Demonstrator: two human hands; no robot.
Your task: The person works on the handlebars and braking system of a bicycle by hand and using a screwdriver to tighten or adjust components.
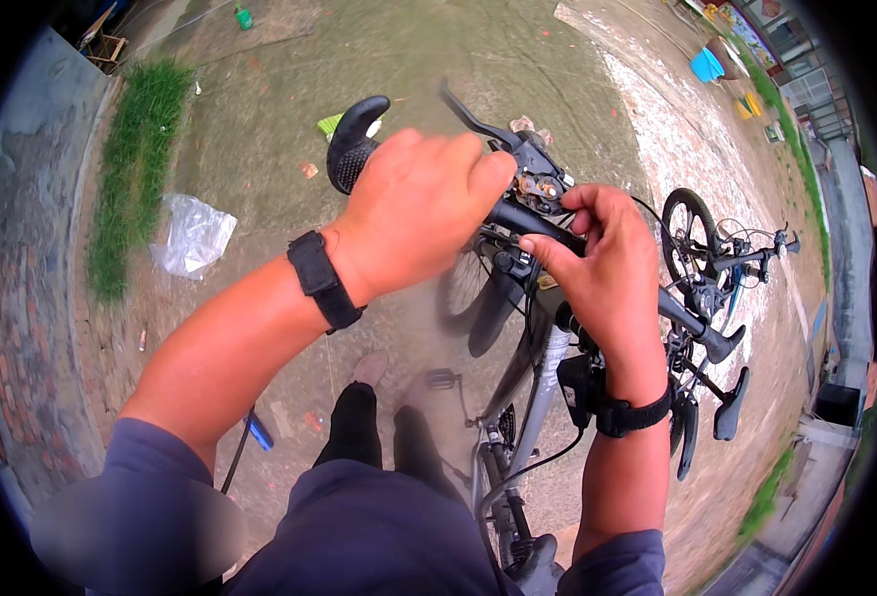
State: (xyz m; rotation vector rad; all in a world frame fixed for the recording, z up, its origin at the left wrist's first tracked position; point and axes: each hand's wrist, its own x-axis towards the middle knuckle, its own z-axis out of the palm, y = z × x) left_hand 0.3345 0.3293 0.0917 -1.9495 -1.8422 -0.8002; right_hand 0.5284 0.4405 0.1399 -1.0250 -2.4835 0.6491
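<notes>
A grey bicycle stands before me, its black handlebar (543,224) running across under both hands. My left hand (413,204) is closed in a fist around the left grip (352,164), which ends in a curved bar end. Beside its thumb are a brake lever (473,114) and a shifter (538,184) with metal parts exposed. My right hand (607,253) straddles the bar, thumb on the near side and index fingertip touching the shifter's edge. Its other fingers are curled, and what lies under them is hidden.
A second bicycle (721,263) is at the right. Clear plastic sheeting (195,236) lies on the concrete by a grass strip (140,169) and wall at the left. A blue bucket (707,66) is far right, a green bottle (243,18) far left. A blue object (259,432) lies near my feet.
</notes>
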